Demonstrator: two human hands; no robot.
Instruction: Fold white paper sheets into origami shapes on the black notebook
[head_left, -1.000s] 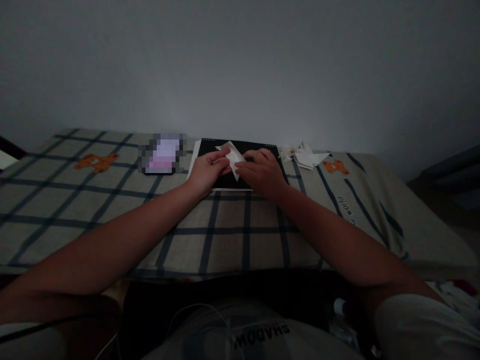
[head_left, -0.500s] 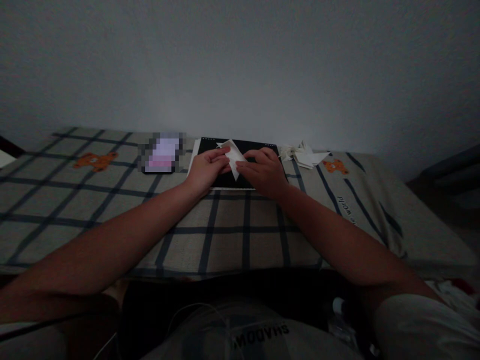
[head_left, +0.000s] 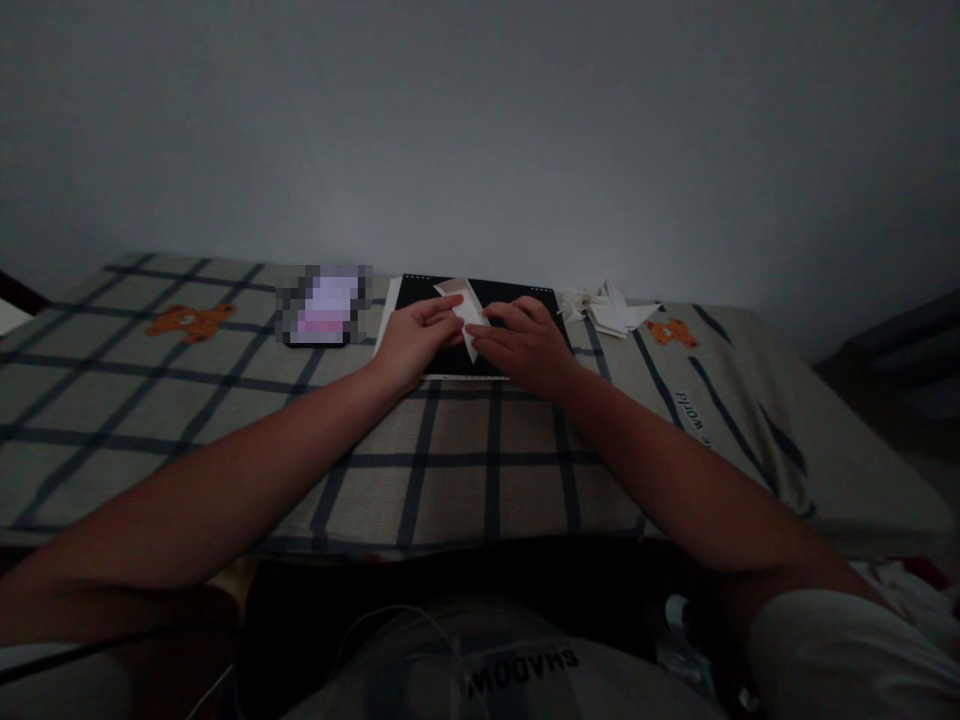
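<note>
A folded piece of white paper (head_left: 469, 303) is held between my two hands, over a black-covered notebook (head_left: 420, 290). My left hand (head_left: 417, 338) pinches the paper's left side between thumb and fingers. From the right, my right hand (head_left: 525, 343) has its fingers closed on the paper's other edge. The paper looks long and narrow, with a pointed lower end. Part of it is hidden behind my fingers.
Several folded white paper shapes (head_left: 611, 312) lie right of the notebook. A phone (head_left: 324, 308) with a blurred-out screen lies to the left. Checked cloth (head_left: 457, 480) with bear prints covers the table, which meets a grey wall (head_left: 480, 140).
The paper now looks narrower, its right flap drawn inward. My right fingers have shifted slightly left, closer to my left fingertips.
</note>
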